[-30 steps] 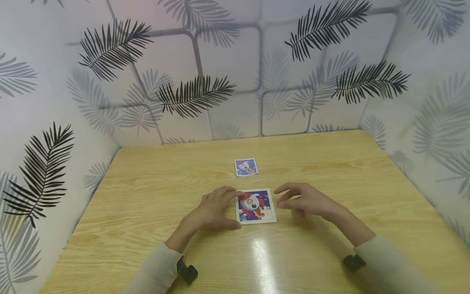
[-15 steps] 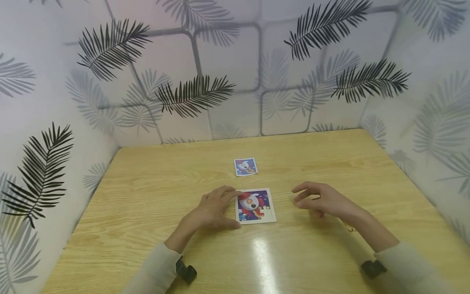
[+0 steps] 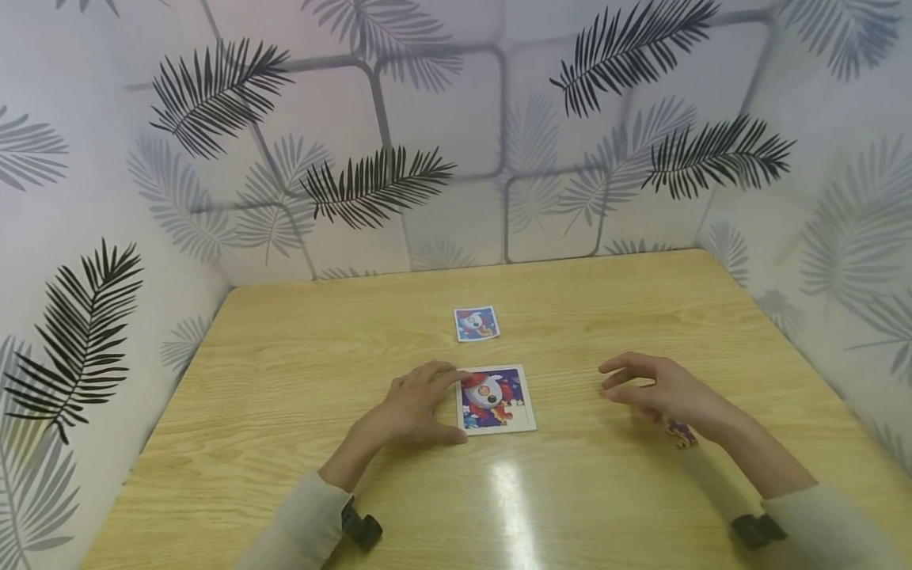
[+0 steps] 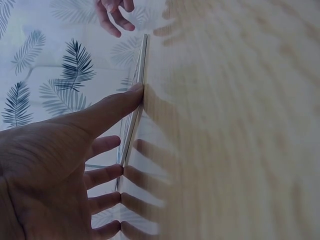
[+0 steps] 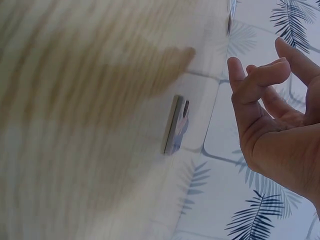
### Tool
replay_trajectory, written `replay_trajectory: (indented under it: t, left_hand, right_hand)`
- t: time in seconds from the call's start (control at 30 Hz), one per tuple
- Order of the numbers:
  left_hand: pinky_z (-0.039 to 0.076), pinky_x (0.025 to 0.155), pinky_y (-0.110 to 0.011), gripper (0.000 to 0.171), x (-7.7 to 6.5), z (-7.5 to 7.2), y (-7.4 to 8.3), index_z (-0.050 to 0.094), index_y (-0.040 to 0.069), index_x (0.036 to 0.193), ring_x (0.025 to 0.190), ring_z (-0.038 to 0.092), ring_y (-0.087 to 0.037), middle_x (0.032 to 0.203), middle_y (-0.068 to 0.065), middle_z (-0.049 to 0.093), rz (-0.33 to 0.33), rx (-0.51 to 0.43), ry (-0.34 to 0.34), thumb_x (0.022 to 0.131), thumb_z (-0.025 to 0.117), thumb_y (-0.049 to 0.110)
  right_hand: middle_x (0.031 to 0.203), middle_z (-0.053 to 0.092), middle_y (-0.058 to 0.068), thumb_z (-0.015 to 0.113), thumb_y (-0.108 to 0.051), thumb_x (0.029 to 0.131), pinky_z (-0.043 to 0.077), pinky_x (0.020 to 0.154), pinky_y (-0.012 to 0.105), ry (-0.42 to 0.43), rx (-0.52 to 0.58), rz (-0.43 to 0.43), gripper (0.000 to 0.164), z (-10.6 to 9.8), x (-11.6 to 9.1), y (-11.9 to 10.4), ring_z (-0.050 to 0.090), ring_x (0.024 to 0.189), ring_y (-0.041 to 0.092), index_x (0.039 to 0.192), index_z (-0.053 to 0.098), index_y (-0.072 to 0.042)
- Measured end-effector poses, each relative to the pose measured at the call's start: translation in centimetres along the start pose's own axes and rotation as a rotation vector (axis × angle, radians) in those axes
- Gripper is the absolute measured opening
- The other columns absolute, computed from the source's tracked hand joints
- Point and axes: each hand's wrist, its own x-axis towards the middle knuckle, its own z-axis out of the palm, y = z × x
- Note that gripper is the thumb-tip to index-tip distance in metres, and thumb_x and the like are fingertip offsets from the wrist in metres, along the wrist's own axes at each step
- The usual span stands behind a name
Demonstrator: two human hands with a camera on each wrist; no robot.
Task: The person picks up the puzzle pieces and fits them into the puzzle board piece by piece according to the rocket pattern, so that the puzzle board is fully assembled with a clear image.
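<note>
On the table lies a square jigsaw board (image 3: 496,400) with a white border and a rocket picture; its lower right part shows pale ground. My left hand (image 3: 413,408) rests at the board's left side. In the left wrist view, its thumb (image 4: 117,110) touches the board's edge and the fingers are spread. My right hand (image 3: 666,388) hovers to the right of the board, fingers loosely bent and holding nothing. Partly under its wrist lies a purple-and-orange jigsaw piece (image 3: 682,433); the right wrist view shows this piece (image 5: 176,125) low on the table.
A small picture card (image 3: 476,324) with the same rocket lies behind the board. The wooden table (image 3: 321,332) meets a wall (image 3: 456,214) with leaf print at the back and sides. Dark wrist cameras sit at both sleeves.
My right hand has moved away from the board to the right, and the jigsaw piece has come into view beneath its wrist. The left hand and board stay in place.
</note>
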Motion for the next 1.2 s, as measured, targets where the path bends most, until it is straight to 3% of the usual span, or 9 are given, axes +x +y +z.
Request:
replay_trajectory:
  t: [0.43, 0.67, 1.2]
  left_hand:
    - [0.025, 0.115, -0.06, 0.09, 0.1, 0.0, 0.1, 0.04, 0.027, 0.152, 0.148, 0.028, -0.031, 0.157, -0.002, 0.034, -0.008, 0.0, -0.01, 0.077, 0.082, 0.051]
    - [0.025, 0.115, -0.057, 0.091, 0.0, -0.1, 0.1, 0.039, 0.026, 0.153, 0.148, 0.029, -0.03, 0.156, -0.001, 0.035, -0.019, -0.012, -0.004, 0.076, 0.083, 0.05]
    - [0.024, 0.115, -0.061, 0.09, 0.0, -0.1, 0.2, 0.041, 0.025, 0.152, 0.148, 0.029, -0.033, 0.156, -0.003, 0.037, -0.008, -0.031, 0.01, 0.076, 0.083, 0.048]
  right_hand:
    - [0.134, 0.058, 0.025, 0.066, -0.036, 0.096, 0.049, 0.05, 0.032, 0.06, -0.015, 0.023, 0.057, -2.2, -2.2, 1.4, 0.046, 0.051, 0.01, 0.142, 0.048, -0.008]
    - [0.134, 0.056, 0.028, 0.064, -0.033, 0.097, 0.048, 0.048, 0.035, 0.032, -0.005, 0.033, 0.057, -3.2, -3.3, 2.0, 0.046, 0.049, 0.012, 0.143, 0.045, -0.004]
    - [0.124, 0.063, 0.022, 0.067, -0.026, 0.096, 0.047, 0.048, 0.03, 0.023, -0.095, 0.031, 0.045, -4.2, -5.0, 3.5, 0.048, 0.053, 0.008, 0.133, 0.055, -0.003]
